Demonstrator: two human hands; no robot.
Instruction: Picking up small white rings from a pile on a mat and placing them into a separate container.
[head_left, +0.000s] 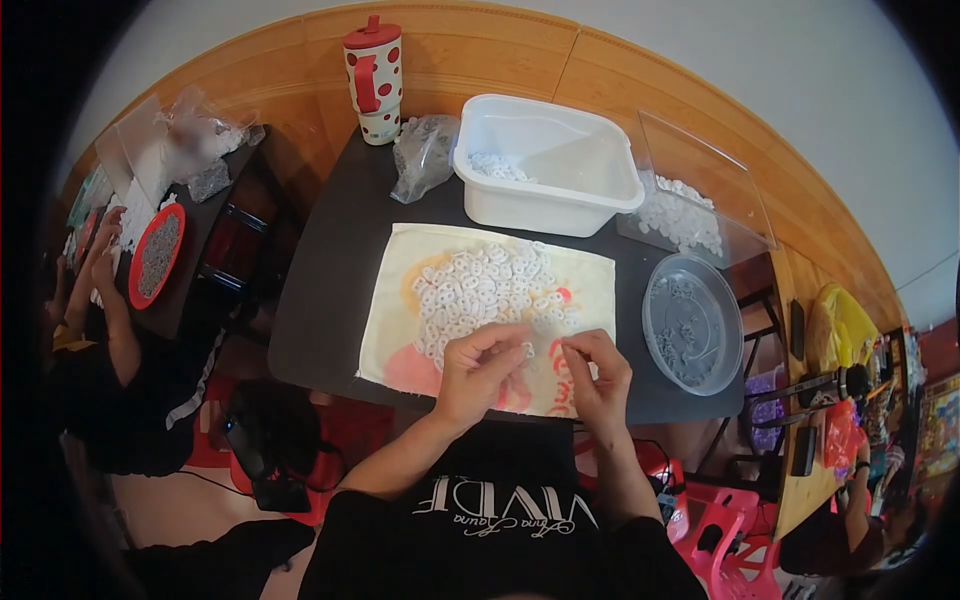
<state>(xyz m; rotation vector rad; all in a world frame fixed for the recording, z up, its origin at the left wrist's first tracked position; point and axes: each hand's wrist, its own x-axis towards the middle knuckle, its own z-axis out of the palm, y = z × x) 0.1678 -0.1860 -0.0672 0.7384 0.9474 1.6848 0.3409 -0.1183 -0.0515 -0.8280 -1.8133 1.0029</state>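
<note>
My left hand [480, 368] and my right hand [597, 375] are close together over the near edge of a pale printed cloth [400, 330]. Between their fingertips they pinch a small white plastic piece [528, 349]. Just beyond the hands, a pile of several small white ring-like pieces [480, 290] lies on the cloth. The cloth rests on a dark table [330, 270].
A white plastic tub [545, 165] with a few white pieces stands behind the cloth, a clear bag [422, 155] and a red-dotted tumbler [374, 80] to its left. A clear round lid [692, 322] and clear box [690, 190] sit right. Another person [100, 330] works at left.
</note>
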